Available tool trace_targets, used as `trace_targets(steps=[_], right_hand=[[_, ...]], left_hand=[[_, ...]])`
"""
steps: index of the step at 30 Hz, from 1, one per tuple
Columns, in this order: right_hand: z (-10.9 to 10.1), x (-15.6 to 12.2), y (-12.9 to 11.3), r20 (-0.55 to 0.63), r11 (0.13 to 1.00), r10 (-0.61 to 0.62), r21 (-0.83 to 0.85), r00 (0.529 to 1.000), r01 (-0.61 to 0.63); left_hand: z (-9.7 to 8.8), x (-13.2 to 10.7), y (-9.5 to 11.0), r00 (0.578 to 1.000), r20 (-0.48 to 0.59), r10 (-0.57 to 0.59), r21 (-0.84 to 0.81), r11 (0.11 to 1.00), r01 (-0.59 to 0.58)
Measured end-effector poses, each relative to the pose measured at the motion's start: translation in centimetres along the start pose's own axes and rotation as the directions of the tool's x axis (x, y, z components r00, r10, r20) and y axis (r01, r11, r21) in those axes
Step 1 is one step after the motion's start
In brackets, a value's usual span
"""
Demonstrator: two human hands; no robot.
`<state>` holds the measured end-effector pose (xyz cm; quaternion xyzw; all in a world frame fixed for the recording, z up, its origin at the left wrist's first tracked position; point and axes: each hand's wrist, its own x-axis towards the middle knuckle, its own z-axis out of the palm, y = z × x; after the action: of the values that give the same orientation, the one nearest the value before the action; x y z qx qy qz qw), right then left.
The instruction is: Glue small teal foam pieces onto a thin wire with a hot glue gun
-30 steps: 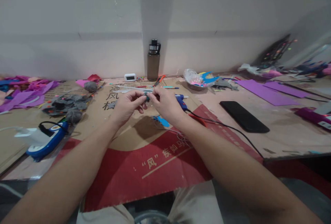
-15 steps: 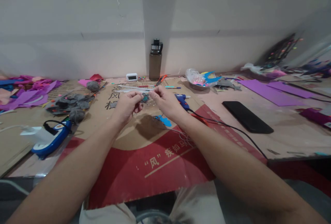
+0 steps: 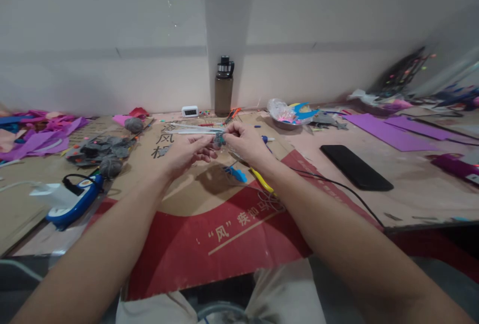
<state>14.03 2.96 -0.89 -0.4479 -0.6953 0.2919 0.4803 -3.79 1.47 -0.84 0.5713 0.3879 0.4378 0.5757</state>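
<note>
Above the cardboard, my left hand [image 3: 189,154] and my right hand [image 3: 242,143] meet at a small dark teal piece [image 3: 219,138], too small to make out fully. Both thumbs and forefingers pinch it; the left hand's other fingers are loosely curled. Below the hands lies a bright blue cut-out shape [image 3: 237,174] on the cardboard. Thin white sticks [image 3: 190,129] lie just behind the left hand. A yellow handle [image 3: 262,180] shows beside my right forearm, its far end hidden. The blue glue gun [image 3: 265,139] is mostly covered by my right hand.
A red-and-brown cardboard sheet [image 3: 224,254] covers the table front. Behind stand a bottle [image 3: 223,92] and a small white clock [image 3: 190,111]. Right are a bowl [image 3: 288,123], a black phone [image 3: 355,168] and a cable [image 3: 337,184]; left, grey yarn [image 3: 111,167] and a power strip [image 3: 77,207].
My left hand has shifted right, and its fingers have come to the teal piece beside my right fingers. A yellow handle now shows by my right forearm, where a red-orange one was seen.
</note>
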Motion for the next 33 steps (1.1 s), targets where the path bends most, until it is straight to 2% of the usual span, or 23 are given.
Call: trace_targets(steps=[3, 7, 10, 13, 17, 20, 23, 26, 28, 29, 31, 33], right_hand=[[-0.1, -0.2, -0.1, 0.03, 0.997, -0.038, -0.068, 0.999, 0.04], [0.2, -0.8, -0.4, 0.053, 0.98, -0.105, -0.164, 0.993, 0.113], [0.4, -1.1, -0.5, 0.072, 0.967, -0.151, -0.195, 0.986, 0.162], [0.7, -1.1, -0.2, 0.094, 0.966, -0.176, -0.176, 0.98, 0.191], [1.3, -0.8, 0.7, 0.093, 0.983, -0.169, -0.055, 0.981, 0.175], [1.6, -0.8, 1.0, 0.096, 0.99, -0.137, 0.0, 0.986, 0.138], [1.7, -1.0, 0.8, 0.119, 0.987, -0.155, -0.016, 0.981, 0.158], [1.6, -1.5, 0.2, 0.204, 0.98, -0.174, -0.058, 0.963, 0.189], [1.5, -1.9, -0.5, 0.315, 0.977, -0.171, -0.07, 0.934, 0.203], [1.4, -2.1, -0.9, 0.389, 0.973, -0.184, -0.059, 0.903, 0.223], [1.0, -2.3, -1.6, 0.533, 0.956, -0.244, -0.008, 0.81, 0.294], [0.4, -2.2, -2.0, 0.617, 0.933, -0.299, 0.029, 0.728, 0.358]], left_hand=[[-0.1, 0.3, -0.2, 0.993, -0.115, 0.029, 0.035, 0.999, -0.025], [0.4, 0.1, -0.2, 0.978, -0.119, 0.173, 0.273, 0.952, -0.136], [1.0, -0.4, 0.0, 0.967, -0.158, 0.203, 0.376, 0.917, -0.131], [1.2, -0.6, 0.2, 0.961, -0.198, 0.193, 0.351, 0.929, -0.114], [0.9, -0.2, 0.2, 0.952, -0.26, 0.163, 0.227, 0.968, -0.104], [0.2, 0.2, 0.1, 0.926, -0.333, 0.179, 0.227, 0.968, -0.105], [-0.3, 0.4, 0.0, 0.898, -0.38, 0.222, 0.249, 0.959, -0.132], [-0.4, 0.4, 0.1, 0.863, -0.431, 0.262, 0.228, 0.958, -0.177], [-0.5, 0.5, 0.3, 0.834, -0.471, 0.289, 0.18, 0.956, -0.23], [-0.6, 0.5, 0.4, 0.819, -0.486, 0.304, 0.141, 0.953, -0.27], [-0.9, 0.7, 0.5, 0.8, -0.505, 0.324, 0.041, 0.935, -0.353], [-1.2, 0.8, 0.6, 0.795, -0.512, 0.324, -0.052, 0.913, -0.406]])
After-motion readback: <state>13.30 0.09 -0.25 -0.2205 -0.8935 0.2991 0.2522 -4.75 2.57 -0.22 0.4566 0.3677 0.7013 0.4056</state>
